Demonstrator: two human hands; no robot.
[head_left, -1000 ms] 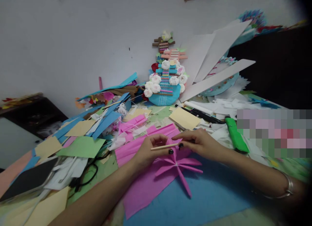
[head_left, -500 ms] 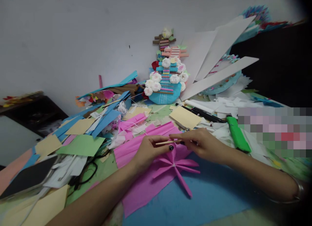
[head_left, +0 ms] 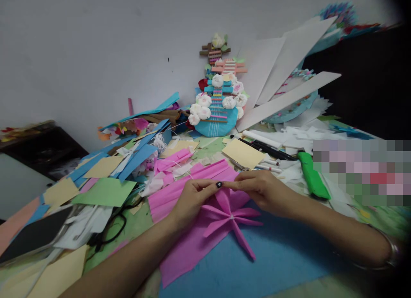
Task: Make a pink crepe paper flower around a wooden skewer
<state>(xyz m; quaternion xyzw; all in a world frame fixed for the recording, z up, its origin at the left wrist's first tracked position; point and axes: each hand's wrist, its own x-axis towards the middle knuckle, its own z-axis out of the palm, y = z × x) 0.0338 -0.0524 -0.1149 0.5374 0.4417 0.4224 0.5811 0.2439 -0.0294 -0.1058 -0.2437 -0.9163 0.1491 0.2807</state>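
Note:
Over the table I hold a pink crepe-paper flower (head_left: 231, 236) with several narrow folded petals spreading from a small pale centre. My left hand (head_left: 194, 199) is closed, thumb and index finger pinching the tip of its upper petal. From the other side my right hand (head_left: 268, 189) closes on the same tip, its index fingertip meeting my left thumb. The thin wooden stick seen before is hidden at my fingers. Under the flower lies a pink crepe-paper sheet (head_left: 186, 255), partly over a blue sheet (head_left: 282, 251).
Coloured paper scraps (head_left: 104, 191) and a dark flat device (head_left: 35, 236) crowd the left. A green packet (head_left: 313, 176), black pens (head_left: 272, 150) and a cream paper piece (head_left: 243, 152) lie on the right. A blue paper guitar (head_left: 216, 122) with paper flowers leans against the wall.
The thin stick across my fingertips has gone out of sight at the petal tip. My fingertips have come together, and the flower has turned slightly.

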